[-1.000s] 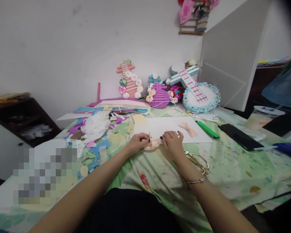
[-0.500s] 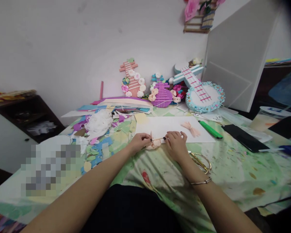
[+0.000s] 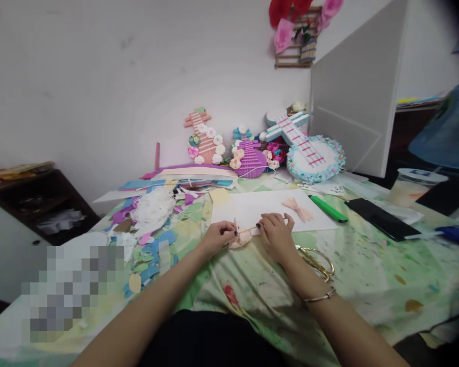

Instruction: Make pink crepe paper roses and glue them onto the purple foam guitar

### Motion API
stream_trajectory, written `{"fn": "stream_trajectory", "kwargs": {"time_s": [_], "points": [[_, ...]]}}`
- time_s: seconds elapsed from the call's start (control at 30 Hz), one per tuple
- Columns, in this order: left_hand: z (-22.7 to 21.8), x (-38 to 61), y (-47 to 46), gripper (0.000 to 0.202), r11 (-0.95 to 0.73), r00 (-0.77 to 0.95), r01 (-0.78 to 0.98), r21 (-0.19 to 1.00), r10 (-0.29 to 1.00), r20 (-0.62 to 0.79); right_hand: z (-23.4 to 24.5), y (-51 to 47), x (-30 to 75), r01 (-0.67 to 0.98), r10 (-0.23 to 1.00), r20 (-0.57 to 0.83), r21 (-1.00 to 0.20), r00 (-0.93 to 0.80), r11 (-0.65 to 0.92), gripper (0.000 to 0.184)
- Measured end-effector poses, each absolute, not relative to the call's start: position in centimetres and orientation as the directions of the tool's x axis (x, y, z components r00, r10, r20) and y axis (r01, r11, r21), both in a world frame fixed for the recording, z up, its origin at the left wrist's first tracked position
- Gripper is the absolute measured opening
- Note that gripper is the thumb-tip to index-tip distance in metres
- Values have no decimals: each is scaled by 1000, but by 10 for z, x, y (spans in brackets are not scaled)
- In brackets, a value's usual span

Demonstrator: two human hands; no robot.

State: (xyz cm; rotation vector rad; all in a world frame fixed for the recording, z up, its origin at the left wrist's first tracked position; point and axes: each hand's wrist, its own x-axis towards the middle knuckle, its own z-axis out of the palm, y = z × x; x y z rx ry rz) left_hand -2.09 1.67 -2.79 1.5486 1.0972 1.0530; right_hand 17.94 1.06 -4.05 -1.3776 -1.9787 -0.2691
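My left hand [image 3: 219, 238] is closed in a pinch on peach-coloured paper [image 3: 241, 240], at the front edge of a white board [image 3: 237, 204]. The paper curves below the fingertips, and a narrow piece of it sticks up beside them. From there a thin stick [image 3: 249, 229] runs to my right hand [image 3: 277, 235], whose thumb and fingers are closed on its other end. Just beyond the right hand, a gathered bundle of peach paper strips [image 3: 298, 209] lies on the board. Gold-handled scissors [image 3: 318, 262] rest beside my right wrist, partly hidden by it.
A green utility knife [image 3: 328, 209], a black phone [image 3: 380, 219] and a lidded cup [image 3: 416, 187] stand or lie rightward. White string [image 3: 153, 208] and coloured paper scraps [image 3: 153, 255] cover the left side. Decorated model instruments [image 3: 315, 158] lean along the wall.
The camera view has tilted up and turned slightly right, so the table appears lower and further left. Both hands keep their hold; the stick slants a little more, its right end higher.
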Motion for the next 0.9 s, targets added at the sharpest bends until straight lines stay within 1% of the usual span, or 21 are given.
{"fn": "stream_trajectory", "kwargs": {"time_s": [0.13, 0.33, 0.53, 0.67, 0.9], "points": [[-32, -21, 17, 6, -203, 234, 123, 971, 957, 170, -42, 11, 179, 876, 734, 652, -223, -192, 427, 16], [-34, -19, 16, 7, -213, 220, 95, 972, 957, 188, -43, 14, 176, 844, 716, 657, -227, -235, 486, 14], [-36, -18, 16, 6, -236, 215, 111, 965, 954, 209, -39, 11, 172, 791, 694, 656, -237, -297, 563, 14], [-38, -17, 17, 4, -264, 220, 135, 955, 948, 231, -36, 8, 170, 774, 688, 633, -213, -357, 597, 13], [-33, -17, 13, 8, -206, 190, 43, 978, 962, 195, -36, 8, 170, 747, 682, 632, -235, -368, 621, 17]]}}
